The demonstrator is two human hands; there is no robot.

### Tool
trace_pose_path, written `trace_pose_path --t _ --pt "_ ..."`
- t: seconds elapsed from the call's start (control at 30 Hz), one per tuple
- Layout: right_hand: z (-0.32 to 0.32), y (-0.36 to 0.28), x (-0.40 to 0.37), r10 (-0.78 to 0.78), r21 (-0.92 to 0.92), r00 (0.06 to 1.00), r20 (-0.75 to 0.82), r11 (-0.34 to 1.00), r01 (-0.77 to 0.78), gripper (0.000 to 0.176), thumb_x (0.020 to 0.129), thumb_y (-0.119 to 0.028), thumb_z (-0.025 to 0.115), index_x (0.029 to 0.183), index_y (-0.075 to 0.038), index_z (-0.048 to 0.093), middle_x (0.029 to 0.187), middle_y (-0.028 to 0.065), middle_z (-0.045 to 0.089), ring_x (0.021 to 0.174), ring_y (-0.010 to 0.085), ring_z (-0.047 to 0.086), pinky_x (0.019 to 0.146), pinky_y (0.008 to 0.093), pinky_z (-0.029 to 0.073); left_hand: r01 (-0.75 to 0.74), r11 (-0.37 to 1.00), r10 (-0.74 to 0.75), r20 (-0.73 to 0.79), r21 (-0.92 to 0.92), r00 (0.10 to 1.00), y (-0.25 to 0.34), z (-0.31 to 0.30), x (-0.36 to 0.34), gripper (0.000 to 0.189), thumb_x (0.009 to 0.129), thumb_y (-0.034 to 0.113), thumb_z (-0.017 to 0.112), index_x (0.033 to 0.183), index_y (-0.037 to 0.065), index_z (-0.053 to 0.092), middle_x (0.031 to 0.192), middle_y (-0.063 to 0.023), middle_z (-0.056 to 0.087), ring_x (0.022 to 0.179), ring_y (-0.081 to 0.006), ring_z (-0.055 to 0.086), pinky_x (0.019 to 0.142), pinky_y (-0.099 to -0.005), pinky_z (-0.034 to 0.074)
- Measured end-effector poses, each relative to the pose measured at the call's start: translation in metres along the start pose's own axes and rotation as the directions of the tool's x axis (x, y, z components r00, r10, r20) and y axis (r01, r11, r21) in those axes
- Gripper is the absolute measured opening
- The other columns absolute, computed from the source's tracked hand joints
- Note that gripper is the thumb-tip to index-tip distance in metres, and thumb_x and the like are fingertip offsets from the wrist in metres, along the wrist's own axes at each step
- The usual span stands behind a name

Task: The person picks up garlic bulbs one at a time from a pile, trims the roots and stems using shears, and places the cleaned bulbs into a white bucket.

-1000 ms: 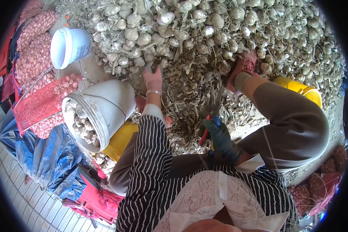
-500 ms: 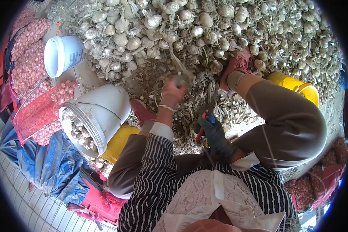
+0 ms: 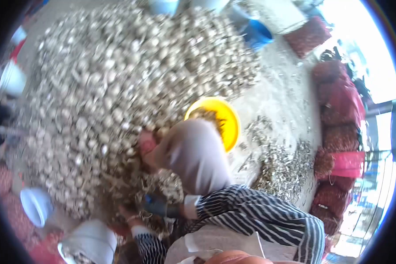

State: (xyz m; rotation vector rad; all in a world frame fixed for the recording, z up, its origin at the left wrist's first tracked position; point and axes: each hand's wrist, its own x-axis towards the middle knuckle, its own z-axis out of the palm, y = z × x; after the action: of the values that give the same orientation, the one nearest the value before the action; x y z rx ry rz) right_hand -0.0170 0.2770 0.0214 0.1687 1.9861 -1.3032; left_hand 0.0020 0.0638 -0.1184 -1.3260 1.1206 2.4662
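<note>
The view is smeared by motion. My right hand (image 3: 160, 206), in a dark blue-grey glove, is low in the middle, closed in front of my body. Half a second ago it gripped red-handled pruning shears; now their outline is lost in the blur. My bare left hand (image 3: 126, 213) lies just left of it, over dry husks and stalks. Its fingers are too smeared to show what they hold, if anything. Beyond both hands spreads a large heap of garlic bulbs (image 3: 105, 83) with dry stems.
A yellow bucket (image 3: 234, 127) with husky matter inside stands beyond my right knee. White buckets (image 3: 90, 242) (image 3: 36, 207) are at lower left. A blue bucket (image 3: 257, 34) stands at the heap's far edge. Stacked red mesh sacks (image 3: 341, 136) line the right side; trimmings (image 3: 281, 174) litter the floor.
The head view has swung to the right, bringing the yellow bucket and the sack stack into view. My hands appear lower and further left, and the bulb in my left hand is no longer discernible.
</note>
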Motion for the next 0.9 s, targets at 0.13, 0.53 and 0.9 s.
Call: trace_pose_path --t 0.13,0.53,0.9 --pt "-0.006 0.002 -0.012 -0.071 0.373 0.992 0.108 0.928 0.026 0.053 0.088 -0.058 0.052 0.108 -0.008 0.058 0.089 0.0062 0.062 0.077 0.0164 0.059 0.066 0.0314 0.047 -0.490 0.719 0.424 0.247 0.494 0.871 0.050 -0.010 0.052 0.043 0.095 0.035 0.048 0.127 0.007 0.053 0.121 -0.0114 0.057 0.108 -0.0252 0.052 0.097 -0.0351 0.045" --pt "-0.059 -0.030 -0.046 -0.119 0.661 0.990 0.073 0.749 0.042 0.051 0.088 -0.051 0.057 0.114 -0.007 0.054 0.101 0.0078 0.058 0.085 0.0162 0.056 0.076 0.0305 0.044 -0.444 0.819 -0.096 0.850 0.363 0.519 0.132 0.447 -0.186 0.039 0.094 0.023 0.055 0.130 0.007 0.050 0.120 -0.0073 0.056 0.102 -0.0175 0.060 0.078 -0.0311 0.053" --pt "-0.055 -0.043 -0.048 -0.116 0.764 0.992 0.050 0.644 0.037 0.053 0.088 -0.043 0.061 0.124 -0.006 0.049 0.115 0.0104 0.055 0.097 0.0174 0.054 0.088 0.0302 0.042 -0.933 -0.165 0.100 0.947 0.320 0.307 0.047 0.487 -0.108 0.058 0.087 0.018 0.065 0.139 0.006 0.041 0.135 -0.0161 0.045 0.117 -0.0269 0.053 0.099 -0.0400 0.044"
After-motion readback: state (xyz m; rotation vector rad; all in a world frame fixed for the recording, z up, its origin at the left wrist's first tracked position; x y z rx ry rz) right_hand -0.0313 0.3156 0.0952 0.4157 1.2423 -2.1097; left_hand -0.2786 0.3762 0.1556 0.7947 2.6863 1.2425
